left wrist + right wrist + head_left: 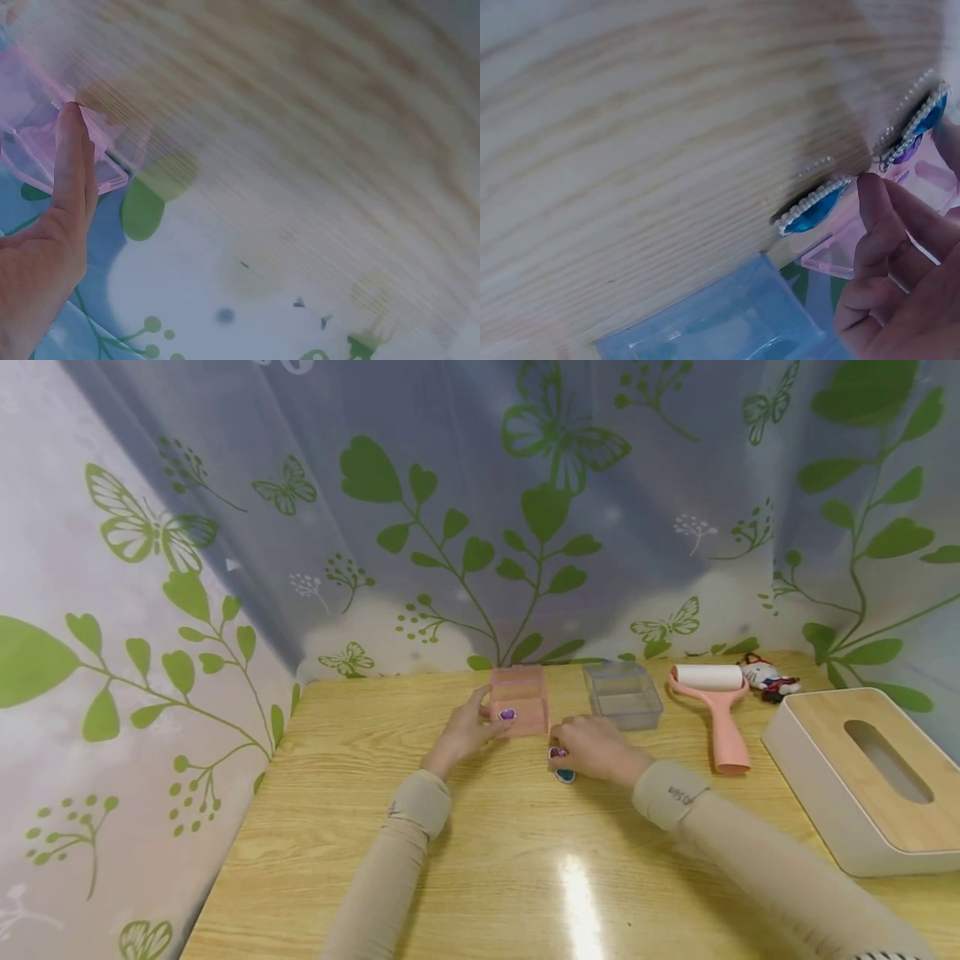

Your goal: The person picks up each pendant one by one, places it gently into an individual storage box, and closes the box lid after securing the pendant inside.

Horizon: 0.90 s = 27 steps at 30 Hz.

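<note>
My left hand [467, 727] holds the near left corner of a clear pink plastic box [531, 720], thumb at its front and fingers along its left side. A purple gem [507, 715] with a pale edge shows beside the thumb. In the left wrist view, straight fingers [73, 161] lie against the box. To the right, my right hand [596, 747] pinches with thumb and index tips at a pearl-edged blue gem piece [814, 206] close over the table. Another pearl-edged blue gem [928, 116] and a purple gem [907, 152] sit just beyond those fingertips.
A clear bluish-grey box [637, 714] stands behind my right hand. Further right are a pink-handled lint roller [723, 722], a small cartoon-cat figure [767, 681] and a white tissue box [813, 777] with a wooden lid. A patterned curtain [465, 527] hangs along the table's back edge.
</note>
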{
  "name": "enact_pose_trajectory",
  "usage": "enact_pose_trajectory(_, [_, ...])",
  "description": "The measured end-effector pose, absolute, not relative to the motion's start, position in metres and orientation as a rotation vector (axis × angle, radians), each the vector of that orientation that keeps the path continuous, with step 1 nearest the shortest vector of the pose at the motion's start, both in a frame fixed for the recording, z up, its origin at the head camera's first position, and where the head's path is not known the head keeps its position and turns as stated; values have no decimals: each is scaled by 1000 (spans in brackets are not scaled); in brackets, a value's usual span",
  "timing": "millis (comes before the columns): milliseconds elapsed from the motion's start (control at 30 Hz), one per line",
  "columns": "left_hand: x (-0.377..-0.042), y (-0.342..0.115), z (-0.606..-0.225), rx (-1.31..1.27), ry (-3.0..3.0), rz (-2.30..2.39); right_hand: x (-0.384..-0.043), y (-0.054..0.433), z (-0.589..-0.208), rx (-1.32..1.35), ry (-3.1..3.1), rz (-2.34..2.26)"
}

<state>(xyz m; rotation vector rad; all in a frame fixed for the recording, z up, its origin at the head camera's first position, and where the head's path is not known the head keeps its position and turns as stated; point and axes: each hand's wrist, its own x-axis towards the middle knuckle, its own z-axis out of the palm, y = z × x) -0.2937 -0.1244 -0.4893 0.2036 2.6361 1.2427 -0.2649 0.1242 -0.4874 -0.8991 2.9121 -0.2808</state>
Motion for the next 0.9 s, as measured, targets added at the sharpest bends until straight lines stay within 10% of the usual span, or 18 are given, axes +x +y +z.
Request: enact_pose_trajectory(900, [-294, -121, -486, 162, 2617, 1228, -262, 116, -491, -981, 3004, -59])
